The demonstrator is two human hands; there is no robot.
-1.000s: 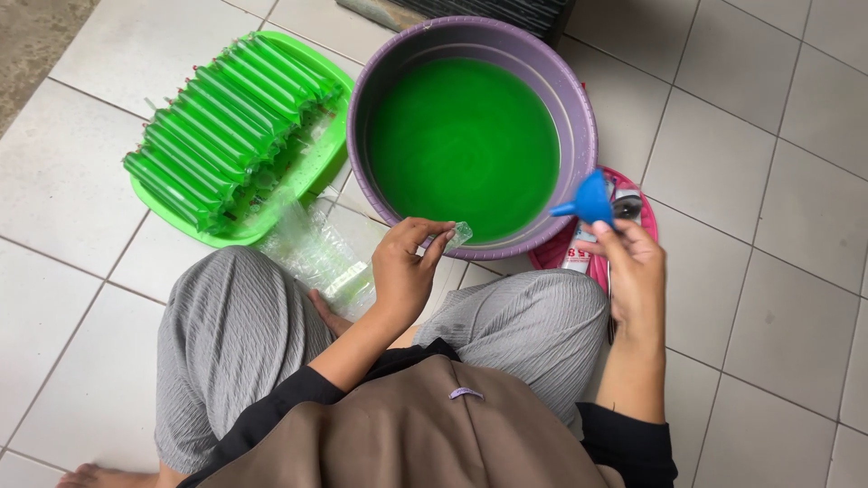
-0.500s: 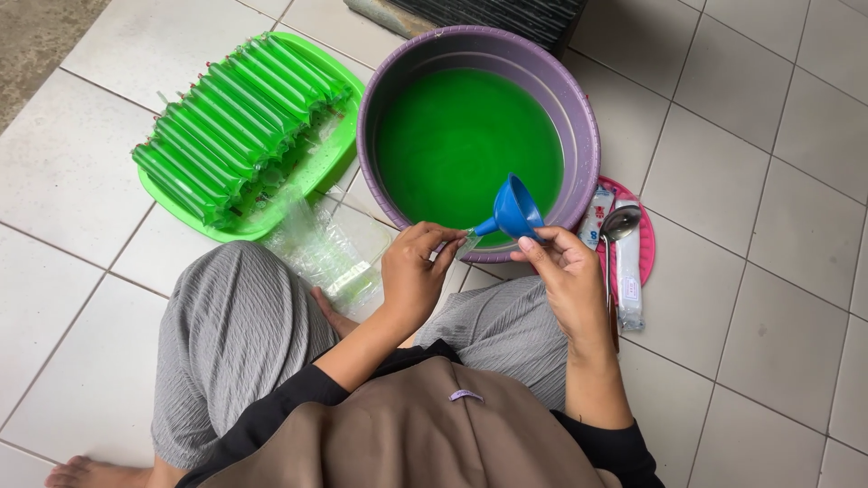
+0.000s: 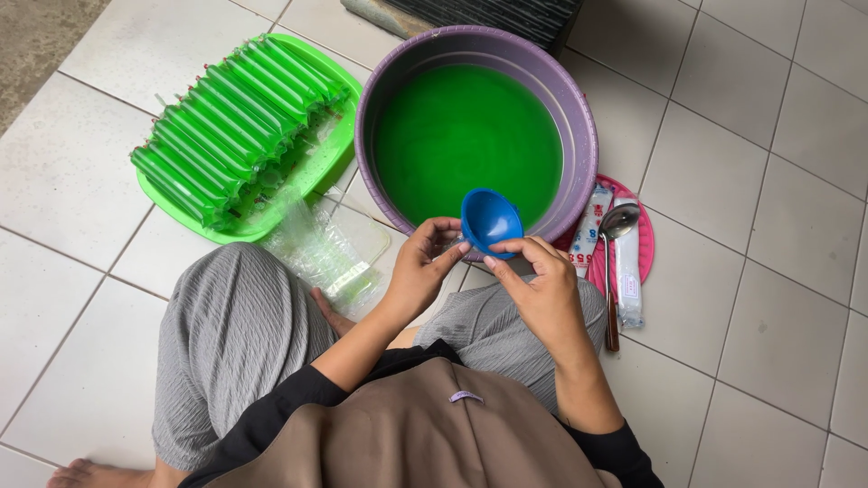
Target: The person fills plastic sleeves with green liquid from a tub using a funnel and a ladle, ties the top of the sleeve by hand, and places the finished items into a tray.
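The right hand (image 3: 542,289) pinches the rim of a small blue funnel (image 3: 490,220) with thumb and fingers. The left hand (image 3: 425,267) is half closed at the funnel's lower part; what it holds I cannot tell. The funnel is glossy, just before the purple basin (image 3: 579,117) of green liquid (image 3: 466,149). Long white packets (image 3: 592,230) lie on a pink plate (image 3: 644,244) at right.

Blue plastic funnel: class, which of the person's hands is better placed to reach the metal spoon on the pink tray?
Probably the right hand: the metal spoon on the pink tray lies on its side; the left hand is farther.
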